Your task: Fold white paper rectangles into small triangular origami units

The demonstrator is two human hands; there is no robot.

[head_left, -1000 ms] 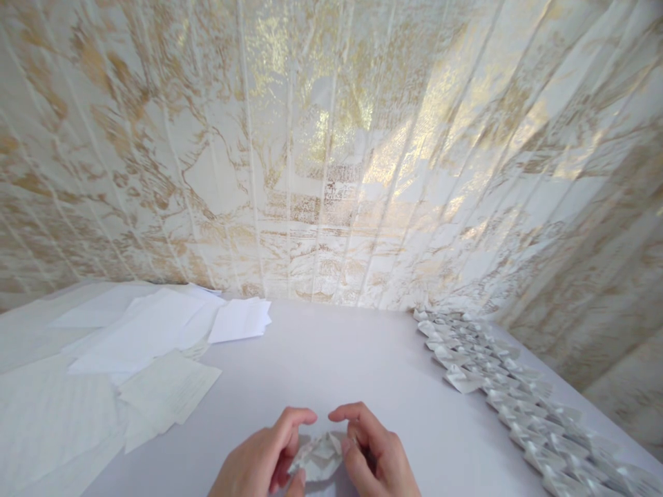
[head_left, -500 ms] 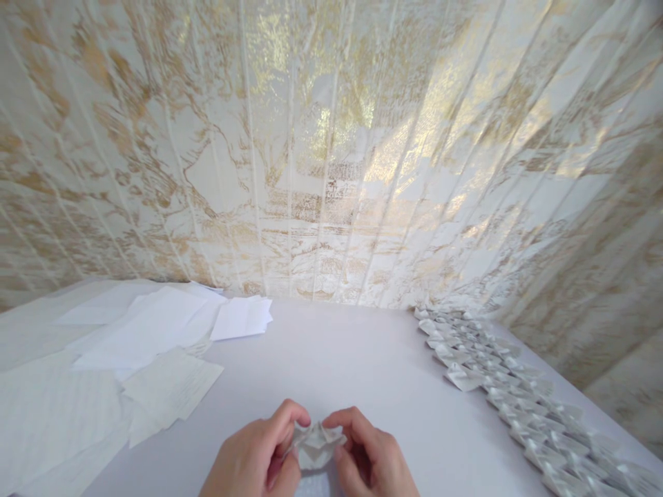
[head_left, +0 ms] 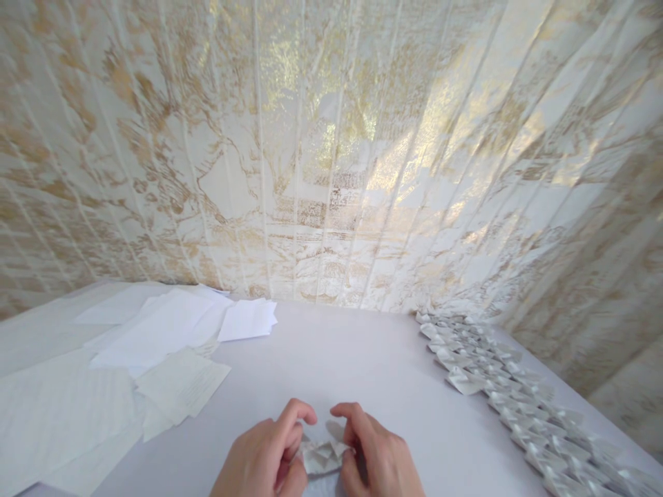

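A small folded piece of paper (head_left: 325,457), pale grey with raised pointed folds, is held low over the tabletop near the bottom of the head view. My left hand (head_left: 266,452) grips its left end between thumb and curled fingers, the index finger arched above it. On the opposite end, my right hand (head_left: 380,452) pinches it in the same way, its index finger also lifted off the paper. Beneath the folded paper a whitish surface shows at the bottom edge; I cannot make out what it is.
Loose sheets of paper (head_left: 67,393) spread over the left of the table (head_left: 331,359), with a small stack of white paper pieces (head_left: 247,319) beside them. Several rows of folded paper pieces (head_left: 518,393) line the right edge. A gold-patterned curtain (head_left: 311,172) hangs behind.
Both index fingers have lifted off the top of the folded paper, which now looks flatter and sits slightly lower. The view has shifted a little to the left.
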